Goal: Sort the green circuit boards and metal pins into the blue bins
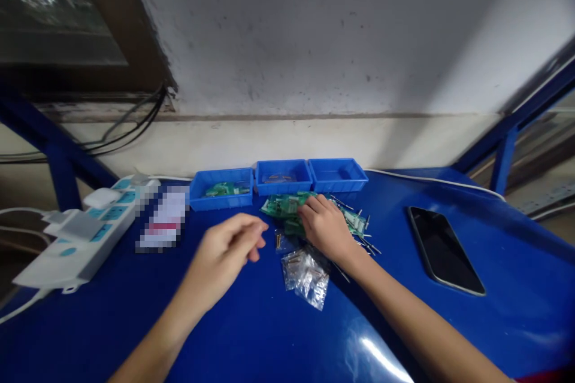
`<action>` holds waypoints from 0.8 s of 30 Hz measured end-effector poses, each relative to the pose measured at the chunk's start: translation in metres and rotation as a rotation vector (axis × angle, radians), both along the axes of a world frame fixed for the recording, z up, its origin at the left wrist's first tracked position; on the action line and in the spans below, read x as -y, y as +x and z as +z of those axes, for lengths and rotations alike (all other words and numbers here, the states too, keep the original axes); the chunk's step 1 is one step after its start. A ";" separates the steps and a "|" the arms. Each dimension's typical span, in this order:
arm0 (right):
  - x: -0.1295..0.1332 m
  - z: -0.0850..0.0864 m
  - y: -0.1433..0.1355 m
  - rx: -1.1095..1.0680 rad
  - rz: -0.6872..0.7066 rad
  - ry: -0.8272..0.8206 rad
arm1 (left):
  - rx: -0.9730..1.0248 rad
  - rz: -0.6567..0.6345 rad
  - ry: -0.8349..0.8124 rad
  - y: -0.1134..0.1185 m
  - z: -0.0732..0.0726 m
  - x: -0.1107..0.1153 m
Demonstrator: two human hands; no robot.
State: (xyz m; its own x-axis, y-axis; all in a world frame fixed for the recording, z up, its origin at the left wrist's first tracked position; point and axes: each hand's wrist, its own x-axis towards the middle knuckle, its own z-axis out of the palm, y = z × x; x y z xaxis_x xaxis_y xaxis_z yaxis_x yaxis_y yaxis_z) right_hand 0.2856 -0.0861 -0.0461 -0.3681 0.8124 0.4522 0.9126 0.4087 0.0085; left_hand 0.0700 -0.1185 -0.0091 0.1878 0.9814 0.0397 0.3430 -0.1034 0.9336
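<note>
My left hand (231, 254) is above the blue table left of the small clear bags, its fingers curled together; what they hold, if anything, is hidden. My right hand (327, 226) rests on a pile of green packets (281, 206) and thin metal rods (369, 245), fingers pressed down into it, fingertips hidden. Clear plastic bags (309, 278) with small copper-coloured pieces lie just in front of the pile. Behind stand three blue trays: the left tray (197, 198) holds green packets, the middle tray (285, 166) holds small clear bags, and nothing shows in the right tray (339, 182).
A white power strip (78, 251) with plugs and cables lies at the left, beside a blurred paper (165, 218). A black phone (444, 251) lies at the right on the blue table (251, 335). A wall and blue frame bars stand behind.
</note>
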 end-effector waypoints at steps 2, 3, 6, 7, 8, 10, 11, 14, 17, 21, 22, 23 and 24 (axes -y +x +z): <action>-0.001 0.002 0.000 -0.029 -0.026 0.005 | -0.057 -0.039 -0.029 0.009 -0.011 -0.014; -0.002 0.003 0.000 -0.038 -0.029 -0.001 | -0.083 -0.056 -0.037 0.013 -0.018 -0.020; -0.005 0.009 0.000 0.004 -0.001 -0.039 | -0.105 -0.095 -0.024 0.021 -0.037 -0.026; -0.006 0.011 0.000 0.025 0.011 -0.048 | -0.101 -0.110 -0.022 0.022 -0.041 -0.025; -0.007 0.012 -0.001 0.034 0.018 -0.050 | -0.088 -0.123 -0.022 0.021 -0.043 -0.023; -0.004 0.014 -0.004 -0.005 0.036 -0.026 | -0.019 -0.129 -0.052 0.018 -0.045 -0.018; 0.000 0.015 -0.007 -0.048 0.052 0.001 | 0.046 -0.122 -0.092 0.016 -0.045 -0.016; 0.016 0.013 -0.019 -0.165 0.167 0.089 | 0.308 -0.078 -0.268 0.011 -0.044 -0.014; 0.033 0.009 -0.032 -0.209 0.316 0.116 | 0.449 -0.034 -0.313 0.009 -0.044 -0.016; 0.042 0.007 -0.041 -0.386 0.340 0.020 | 0.394 -0.005 -0.163 0.007 -0.044 -0.015; 0.043 0.009 -0.041 -0.478 0.297 -0.031 | 0.340 0.015 -0.082 0.006 -0.044 -0.014; 0.043 0.011 -0.042 -0.582 0.245 -0.101 | 0.270 0.034 0.021 0.006 -0.043 -0.012; 0.044 0.014 -0.042 -0.695 0.189 -0.188 | 0.190 0.045 0.142 0.005 -0.043 -0.011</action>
State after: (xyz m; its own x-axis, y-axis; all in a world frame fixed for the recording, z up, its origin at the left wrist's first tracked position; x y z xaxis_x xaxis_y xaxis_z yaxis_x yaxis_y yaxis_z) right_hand 0.2440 -0.1298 -0.0324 -0.1884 0.8503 0.4914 0.5962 0.4967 -0.6308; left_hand 0.0751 -0.1077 -0.0518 0.1196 0.9707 0.2083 0.1698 -0.2267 0.9591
